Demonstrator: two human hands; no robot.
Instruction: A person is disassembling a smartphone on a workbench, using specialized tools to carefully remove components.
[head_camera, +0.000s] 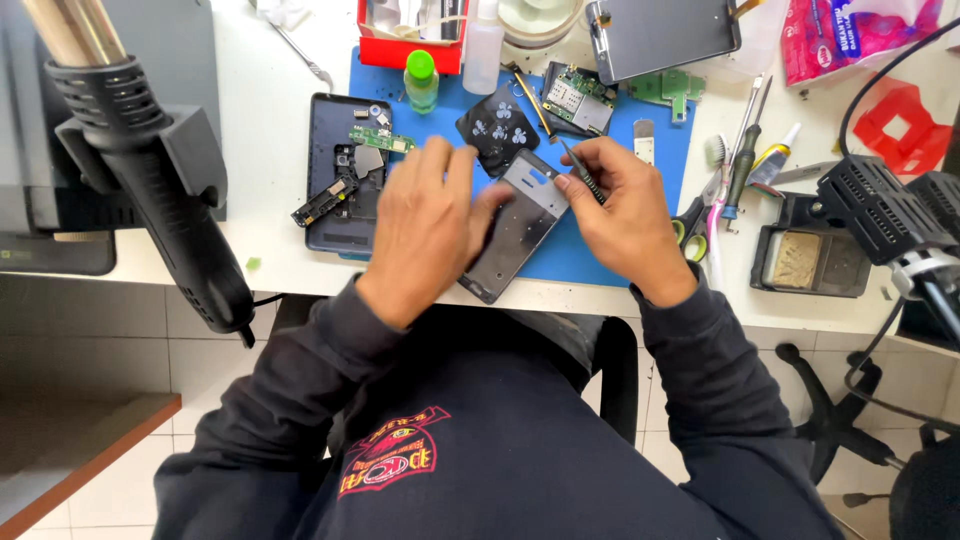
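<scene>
A: Where the left hand (425, 230) lies flat, the phone frame (520, 225) is pressed down onto the blue mat (600, 250), fingers spread over its left side; likely so it cannot slide while worked on.

B: And the right hand (625, 205)?

A: Pinched shut around fine tweezers (580, 170), whose tips cannot be made out. The frame is kept tilted across the mat's front edge, close to the body.

B: Further out?

A: A dark phone back shell (345, 175) with small green boards is set at the mat's left edge. A patterned black cover (498, 128) and a circuit board (577, 98) are laid toward the desk's back edge. Screwdrivers and a toothbrush (735, 160) are lined up off the mat's right edge, probably for easy reach. A hot-air gun (150, 170) is hung off the desk's left edge.
</scene>
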